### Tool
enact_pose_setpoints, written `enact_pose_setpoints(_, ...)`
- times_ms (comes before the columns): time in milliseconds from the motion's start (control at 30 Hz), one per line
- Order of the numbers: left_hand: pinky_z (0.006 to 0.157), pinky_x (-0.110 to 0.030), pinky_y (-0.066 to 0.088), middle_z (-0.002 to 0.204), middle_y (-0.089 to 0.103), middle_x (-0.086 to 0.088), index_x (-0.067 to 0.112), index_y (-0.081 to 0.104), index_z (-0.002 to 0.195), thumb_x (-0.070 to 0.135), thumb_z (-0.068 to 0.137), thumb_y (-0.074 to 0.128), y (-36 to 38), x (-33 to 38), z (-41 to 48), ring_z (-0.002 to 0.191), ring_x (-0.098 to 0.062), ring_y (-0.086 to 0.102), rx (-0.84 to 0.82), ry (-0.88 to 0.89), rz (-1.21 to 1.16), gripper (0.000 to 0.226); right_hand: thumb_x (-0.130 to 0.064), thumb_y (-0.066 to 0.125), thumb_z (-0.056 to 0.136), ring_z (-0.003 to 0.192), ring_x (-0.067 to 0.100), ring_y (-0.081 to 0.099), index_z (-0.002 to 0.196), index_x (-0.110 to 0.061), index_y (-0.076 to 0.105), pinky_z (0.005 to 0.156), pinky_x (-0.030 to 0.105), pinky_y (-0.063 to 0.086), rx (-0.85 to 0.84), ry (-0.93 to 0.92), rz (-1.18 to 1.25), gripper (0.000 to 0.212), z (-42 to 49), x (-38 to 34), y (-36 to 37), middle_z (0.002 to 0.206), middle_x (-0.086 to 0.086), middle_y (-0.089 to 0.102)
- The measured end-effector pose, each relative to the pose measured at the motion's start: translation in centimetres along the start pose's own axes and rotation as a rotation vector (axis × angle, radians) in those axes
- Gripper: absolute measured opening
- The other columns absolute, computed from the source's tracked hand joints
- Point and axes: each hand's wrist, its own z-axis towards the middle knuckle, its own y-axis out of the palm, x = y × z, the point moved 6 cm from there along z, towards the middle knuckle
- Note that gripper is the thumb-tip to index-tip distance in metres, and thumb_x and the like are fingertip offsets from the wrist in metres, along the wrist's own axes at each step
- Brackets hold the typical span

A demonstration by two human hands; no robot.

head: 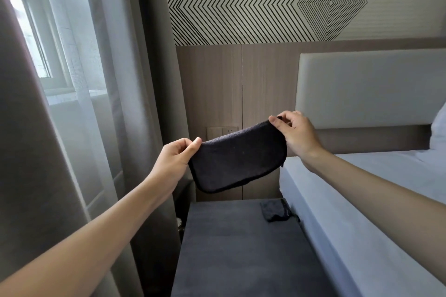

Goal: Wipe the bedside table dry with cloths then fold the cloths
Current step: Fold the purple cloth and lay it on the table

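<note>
A dark cloth (pixel 237 158), folded in half, hangs stretched in the air above the bedside table (pixel 241 248). My left hand (pixel 177 155) pinches its left top corner. My right hand (pixel 294 131) pinches its right top corner, held a little higher. A second dark cloth (pixel 275 210) lies crumpled on the table's far right corner, next to the bed. The table top is dark grey and sits well below both hands.
A bed with a white sheet (pixel 362 200) runs along the table's right side, with a padded headboard (pixel 362 89) behind. Grey curtains (pixel 135 103) hang close on the left. Wall switches (pixel 222 131) sit on the wooden panel behind the cloth.
</note>
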Motion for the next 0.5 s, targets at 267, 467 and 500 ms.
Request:
enact_pose_setpoints(267, 0.046, -0.021, 0.041, 0.061, 0.056, -0.002, 0.015, 0.054, 0.062, 0.029, 0.075, 0.069, 2.6, 0.4, -2.0, 0.051, -0.012, 0.052, -0.342, -0.238, -0.38, 0.025, -0.04, 0.062, 0.097, 0.066, 0.013, 0.047, 0.08, -0.003, 0.056, 0.063, 0.028, 0.038, -0.214, -0.035, 0.153, 0.042, 0.7, -3.7, 1.5, 0.071, 0.005, 0.052)
enact_pose_setpoints(467, 0.08, -0.034, 0.056, 0.104, 0.073, -0.016, 0.005, 0.071, 0.11, 0.028, 0.088, 0.068, 7.1, 1.2, -3.2, 0.09, -0.024, 0.072, -0.588, -0.262, -0.273, 0.032, -0.035, 0.069, 0.094, 0.065, 0.005, 0.054, 0.08, -0.012, 0.067, 0.061, 0.017, 0.043, -0.454, -0.051, 0.089, 0.027, 1.0, -5.9, 3.8, 0.071, -0.002, 0.063)
enact_pose_setpoints(500, 0.082, -0.034, 0.057, 0.104, 0.074, -0.016, 0.002, 0.071, 0.111, 0.022, 0.089, 0.068, 7.8, 1.6, -3.4, 0.09, -0.024, 0.072, -0.594, -0.26, -0.283, 0.029, -0.036, 0.07, 0.093, 0.065, 0.005, 0.056, 0.078, -0.014, 0.068, 0.062, 0.017, 0.044, -0.483, -0.033, 0.085, 0.026, 1.1, -5.7, 4.0, 0.07, -0.004, 0.065)
